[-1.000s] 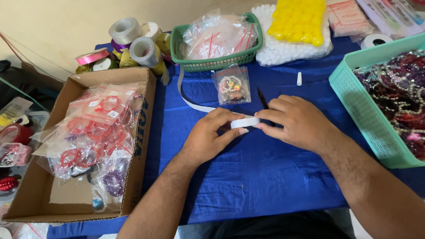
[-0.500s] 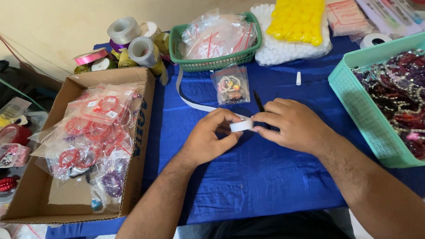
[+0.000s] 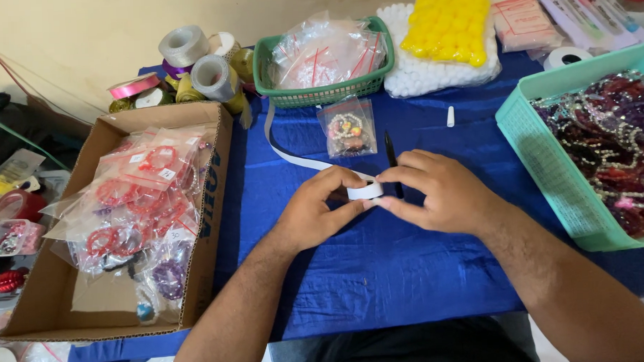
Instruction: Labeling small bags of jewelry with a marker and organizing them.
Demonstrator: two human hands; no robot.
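My left hand [image 3: 316, 213] and right hand [image 3: 436, 191] each close a narrow grip on the white ribbon [image 3: 364, 191], held mid-worktop above the blue cloth [image 3: 382, 272], its tail trailing toward the green basket [image 3: 261, 62].

a white ribbon [image 3: 296, 155], flat and narrow, has its near end curled into a small loop pinched between the fingertips [image 3: 350, 181] of both hands, above the blue cloth. from the fingers its free length trails away, curving up and to the left.

Head view — steeply down, close
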